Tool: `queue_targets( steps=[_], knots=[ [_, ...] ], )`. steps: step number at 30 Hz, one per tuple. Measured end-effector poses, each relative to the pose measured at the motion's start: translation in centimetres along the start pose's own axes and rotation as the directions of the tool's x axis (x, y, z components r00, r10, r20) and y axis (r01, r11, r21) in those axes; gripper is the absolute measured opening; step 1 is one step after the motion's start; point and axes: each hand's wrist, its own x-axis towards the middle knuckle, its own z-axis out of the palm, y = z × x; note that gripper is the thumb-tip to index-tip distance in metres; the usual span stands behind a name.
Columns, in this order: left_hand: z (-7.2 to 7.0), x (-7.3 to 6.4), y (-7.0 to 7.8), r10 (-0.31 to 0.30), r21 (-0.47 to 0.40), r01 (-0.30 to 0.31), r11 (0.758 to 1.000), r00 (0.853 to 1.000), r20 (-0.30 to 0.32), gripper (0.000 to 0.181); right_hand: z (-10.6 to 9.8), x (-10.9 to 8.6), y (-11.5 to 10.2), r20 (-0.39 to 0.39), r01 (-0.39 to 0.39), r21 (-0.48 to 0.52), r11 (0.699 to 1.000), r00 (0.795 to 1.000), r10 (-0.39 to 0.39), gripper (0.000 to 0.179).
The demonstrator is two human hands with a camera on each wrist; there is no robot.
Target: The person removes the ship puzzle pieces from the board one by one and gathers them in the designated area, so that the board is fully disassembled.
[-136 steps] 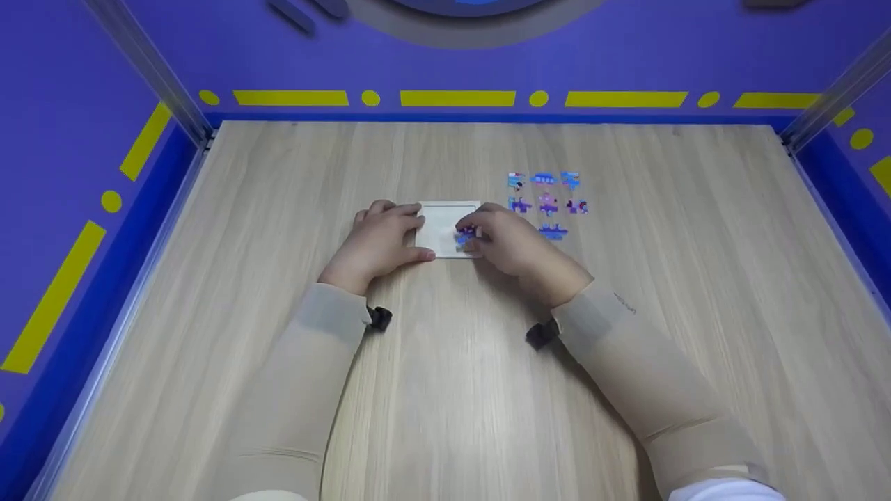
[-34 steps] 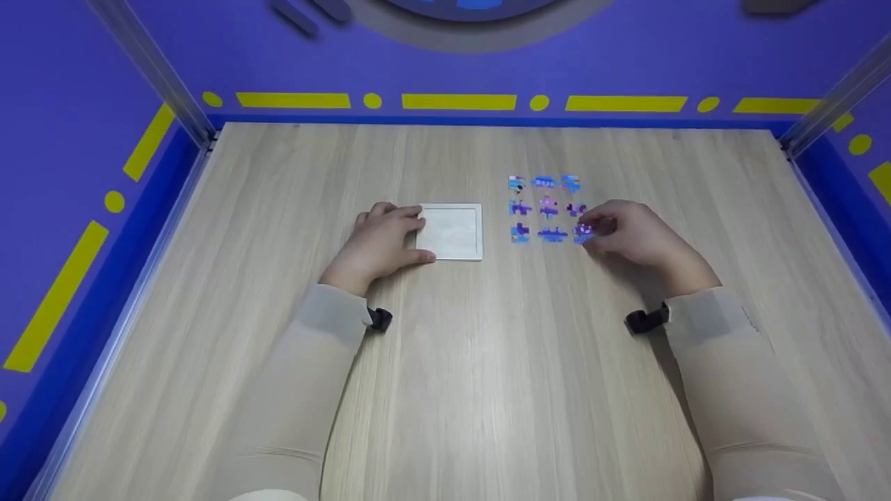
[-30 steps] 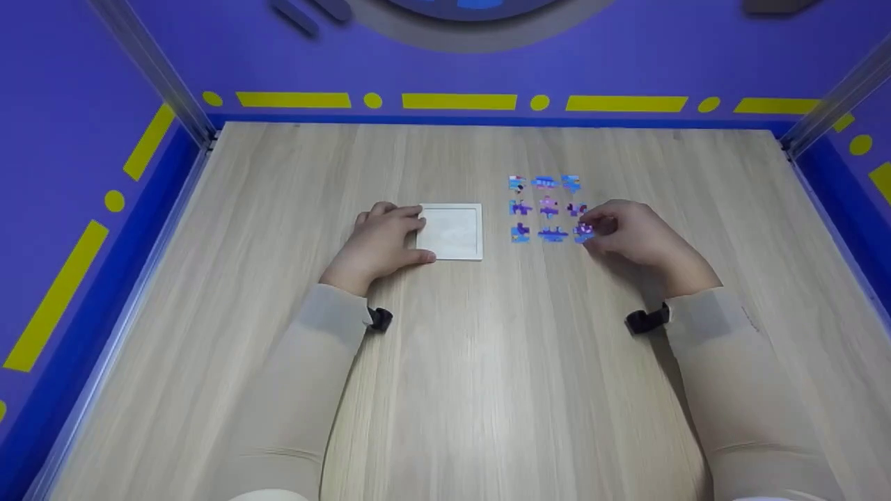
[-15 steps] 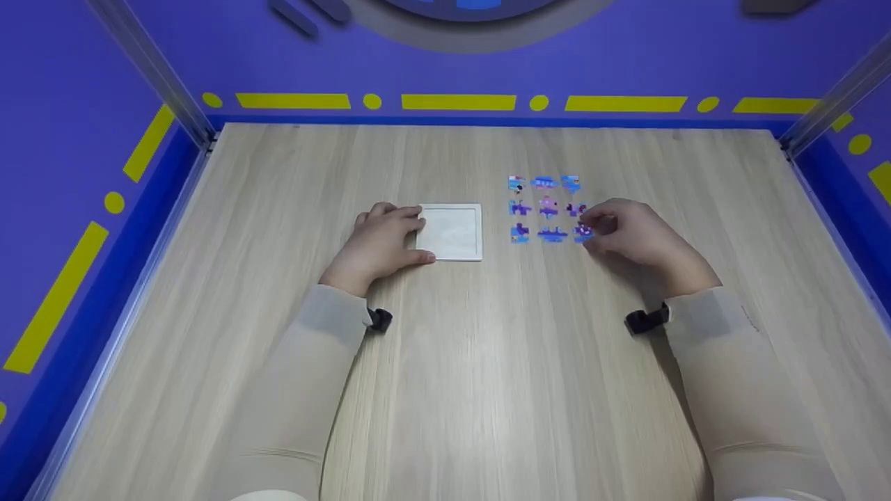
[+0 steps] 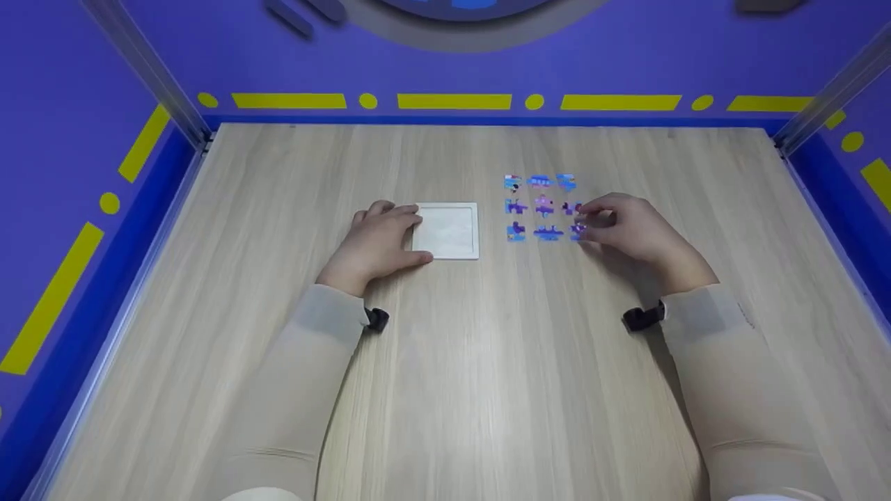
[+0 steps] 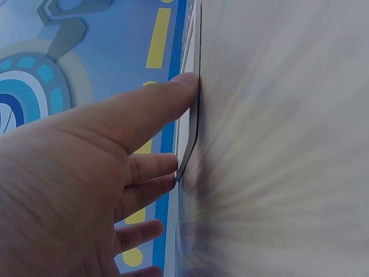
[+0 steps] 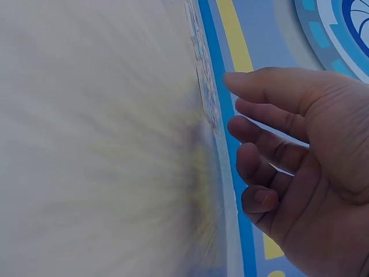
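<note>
In the head view, my left hand (image 5: 376,243) rests at the left side of a shallow white square tray (image 5: 445,232) with a raised rim. Its thumb touches the near edge and its fingertips touch the left side, fingers fairly straight. My right hand (image 5: 630,226) is at the right of several jigsaw pieces in blue, purple and pink, set in spaced rows. Its thumb and index finger are apart beside the lower right jigsaw piece (image 5: 577,232), partly hidden. In the right wrist view, a gap shows between the loosely bent fingers (image 7: 248,130) and the pieces (image 7: 206,95).
The wood-grain table (image 5: 445,376) reaches to a blue-purple back wall (image 5: 445,73) with yellow marks. Side walls with metal corner posts stand left and right. A small black camera sits on each wrist.
Earlier my right hand held a jigsaw piece over the tray. It moved right and set it at the lower right of the rows, and the fingers have since parted slightly. My left hand stayed.
</note>
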Motion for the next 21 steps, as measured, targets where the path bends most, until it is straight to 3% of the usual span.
queue_targets(
  steps=[11, 15, 18, 21],
  knots=[
    [-0.3, -0.1, -0.3, 0.026, -0.017, -0.026, 1.000, 1.000, -0.010, 0.086, -0.4, 0.1, -0.1, -0.033, -0.001, -0.032, 1.000, 0.999, 0.000, 0.043],
    [-0.6, -0.2, -0.6, 0.041, 0.004, -0.041, 0.999, 0.998, -0.040, 0.090, -0.7, -0.1, -0.6, -0.062, -0.003, -0.039, 0.999, 0.998, 0.000, 0.042],
    [-1.0, -0.4, -0.9, 0.029, 0.026, -0.027, 0.999, 0.997, -0.071, 0.094, -1.0, -0.3, -1.1, -0.088, 0.004, -0.035, 0.999, 0.996, -0.007, 0.042],
    [-1.8, -0.7, -1.4, -0.019, 0.046, 0.023, 0.999, 0.995, -0.097, 0.100, -1.7, -0.4, -1.4, -0.101, 0.020, -0.047, 0.999, 0.995, -0.024, 0.044]
  ],
)
